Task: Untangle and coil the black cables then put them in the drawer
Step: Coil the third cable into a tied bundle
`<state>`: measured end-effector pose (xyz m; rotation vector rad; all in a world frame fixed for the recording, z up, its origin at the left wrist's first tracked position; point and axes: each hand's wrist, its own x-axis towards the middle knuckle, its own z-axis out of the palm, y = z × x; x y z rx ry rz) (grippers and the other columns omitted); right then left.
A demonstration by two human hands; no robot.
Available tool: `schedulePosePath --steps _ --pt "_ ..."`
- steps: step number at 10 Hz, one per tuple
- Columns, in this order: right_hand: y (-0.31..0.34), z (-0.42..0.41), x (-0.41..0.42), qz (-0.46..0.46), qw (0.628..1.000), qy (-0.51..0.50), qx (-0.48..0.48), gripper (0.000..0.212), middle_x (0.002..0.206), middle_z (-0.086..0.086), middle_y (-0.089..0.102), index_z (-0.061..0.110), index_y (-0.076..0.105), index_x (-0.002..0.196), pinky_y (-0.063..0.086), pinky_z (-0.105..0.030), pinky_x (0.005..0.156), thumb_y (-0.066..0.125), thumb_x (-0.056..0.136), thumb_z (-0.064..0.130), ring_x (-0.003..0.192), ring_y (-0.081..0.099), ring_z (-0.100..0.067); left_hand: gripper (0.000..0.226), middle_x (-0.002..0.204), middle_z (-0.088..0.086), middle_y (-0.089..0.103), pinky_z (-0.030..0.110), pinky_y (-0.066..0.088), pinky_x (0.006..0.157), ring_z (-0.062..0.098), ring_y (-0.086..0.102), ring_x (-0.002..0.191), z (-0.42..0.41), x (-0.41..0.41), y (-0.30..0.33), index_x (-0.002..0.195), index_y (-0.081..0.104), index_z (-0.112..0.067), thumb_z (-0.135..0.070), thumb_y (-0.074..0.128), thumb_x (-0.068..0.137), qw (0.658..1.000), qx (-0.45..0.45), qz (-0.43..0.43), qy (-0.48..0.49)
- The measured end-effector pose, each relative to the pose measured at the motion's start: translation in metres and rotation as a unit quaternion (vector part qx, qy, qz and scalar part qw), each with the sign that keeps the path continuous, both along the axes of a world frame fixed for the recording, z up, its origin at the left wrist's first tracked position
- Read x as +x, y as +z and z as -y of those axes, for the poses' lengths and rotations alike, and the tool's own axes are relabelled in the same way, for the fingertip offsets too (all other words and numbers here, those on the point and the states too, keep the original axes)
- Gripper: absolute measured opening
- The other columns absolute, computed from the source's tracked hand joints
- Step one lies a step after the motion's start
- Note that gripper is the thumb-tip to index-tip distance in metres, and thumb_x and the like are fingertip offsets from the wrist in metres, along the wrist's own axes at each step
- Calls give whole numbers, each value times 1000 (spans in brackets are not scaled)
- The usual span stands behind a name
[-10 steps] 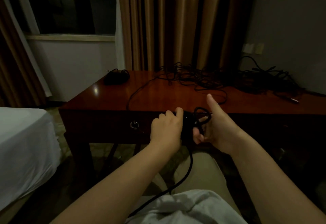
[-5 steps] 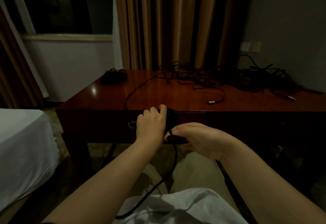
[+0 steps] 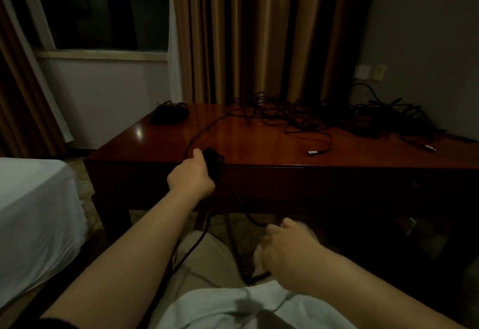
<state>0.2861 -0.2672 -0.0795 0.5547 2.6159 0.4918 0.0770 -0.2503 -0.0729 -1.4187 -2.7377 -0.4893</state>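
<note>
While left hand (image 3: pixel 190 177) grips small black cable coil (image 3: pixel 213 160) at glossy brown wooden table (image 3: pixel 259 144) edge, right hand (image 3: pixel 287 244) fingers pinch trailing black cable; coiling step, next wrap slack on.

No readable text, label, brand, number or sign anywhere in this dim view. Nothing legible on the glossy reddish-brown wooden desk (image 3: pixel 259 144), nor on the small silver plug (image 3: pixel 312 152) lying on top of it. Two pale square wall plates (image 3: pixel 371 72) on the grey wall at right: blank as far as can be seen, too dark and too small for any marking.
</note>
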Motion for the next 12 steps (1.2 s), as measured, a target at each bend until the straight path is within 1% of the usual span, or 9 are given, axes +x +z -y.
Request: schedulePosePath --steps 2,4,5,6,7,8,10,11,12 --pt "-63 -87 0 40 979 -141 140 56 156 -18 -15 13 17 150 -7 -65 108 38 99 27 141 -23 -34 54 98 7 56 31 40 54 25 58 83 -10 24 16 124 30 -15 -26 63 82 990 117 69 -32" --pt "-78 -101 21 -1 974 -211 79 40 158 -12 -8 13 48 136 -16 -57 109 35 100 25 141 -26 -28 53 91 -1 57 33 45 62 21 58 80 -12 34 36 120 32 -17 -34 65 83 956 251 140 -53" --pt "-49 -76 15 -388 735 -420 -364 31 146 -13 39 11 63 114 21 -46 114 42 94 2 139 28 -26 52 93 2 58 33 45 57 23 60 79 -7 43 33 119 32 -19 -39 63 83 960 264 66 -67" --pt "-16 -47 9 -686 421 -391 -446 28 76 -13 64 7 60 69 48 -32 69 44 88 -7 74 58 -23 64 110 7 54 34 42 60 27 58 95 -5 54 31 131 28 -18 -25 67 81 967 245 -31 -57" --pt "3 -22 4 -821 456 -242 -242 26 83 1 55 19 54 80 45 -21 65 42 90 -2 72 52 -9 75 119 9 50 30 39 66 25 54 105 0 64 34 140 21 -14 -21 68 81 965 211 -144 -62" --pt "6 -13 -13 -766 510 -198 -337 18 108 23 44 32 46 108 36 -6 79 45 97 18 97 43 11 74 119 8 49 28 36 67 24 52 105 0 71 39 141 20 -14 -24 65 83 955 218 -186 -79" --pt "0 -18 -8 -687 569 -257 -372 17 88 5 62 18 65 95 42 -14 65 51 96 26 84 59 -9 70 115 9 51 31 38 67 26 54 101 5 50 48 139 24 -13 -20 63 81 951 230 -191 -84" --pt "26 -32 18 -620 707 -261 -216 31 83 10 57 16 64 108 35 -9 54 56 91 40 72 53 -4 67 106 2 54 32 42 62 24 58 96 16 38 37 134 30 -19 -23 67 78 962 180 -147 -146" --pt "47 -26 32 -547 793 -245 -109 37 64 6 54 19 61 85 34 -17 51 56 84 55 56 50 -5 55 86 -7 54 32 45 55 16 59 77 30 32 29 122 34 -25 -25 67 78 959 93 -65 -259"
